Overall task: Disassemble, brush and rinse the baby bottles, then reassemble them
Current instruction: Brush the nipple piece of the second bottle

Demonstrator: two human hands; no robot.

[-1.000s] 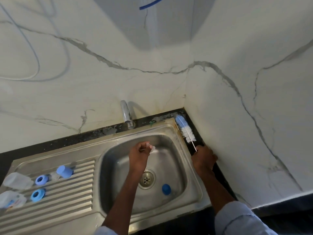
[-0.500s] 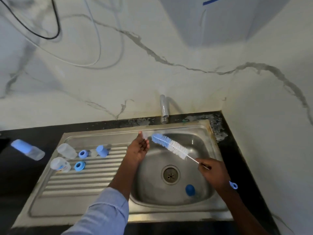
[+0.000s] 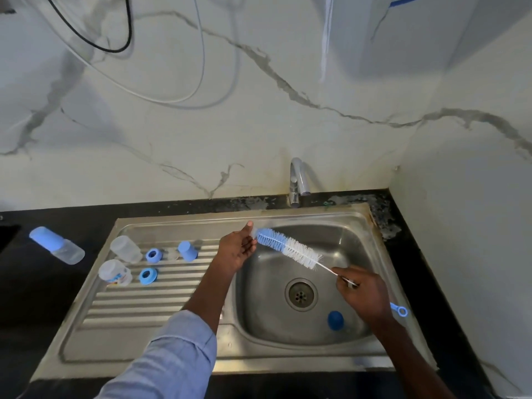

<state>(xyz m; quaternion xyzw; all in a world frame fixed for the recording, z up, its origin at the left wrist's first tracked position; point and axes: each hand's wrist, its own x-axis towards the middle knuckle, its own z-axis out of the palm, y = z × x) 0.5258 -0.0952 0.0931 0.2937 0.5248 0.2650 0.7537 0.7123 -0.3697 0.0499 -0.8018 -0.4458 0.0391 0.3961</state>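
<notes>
Over the sink basin [image 3: 339, 243], my left hand [image 3: 237, 250] pinches a small clear teat, which is hard to make out. The blue tip of the bottle brush [image 3: 288, 248] touches those fingers. My right hand [image 3: 364, 290] grips the brush's thin wire handle, and the blue ring end [image 3: 401, 311] sticks out behind it. Two clear bottle bodies [image 3: 125, 249] [image 3: 115, 273], two blue rings [image 3: 154, 254] [image 3: 148, 275] and a blue cap [image 3: 187, 250] lie on the drainboard [image 3: 138, 309]. Another blue cap [image 3: 335, 320] lies in the basin.
A capped bottle [image 3: 56, 244] lies on the black counter at the left. The tap [image 3: 296, 180] stands behind the basin, with no water running. The drain [image 3: 300, 293] is in the basin floor. Marble walls close in behind and on the right.
My right hand lifted the brush from the sink's back right corner and swung it over the basin to my left hand. The view shifted left.
</notes>
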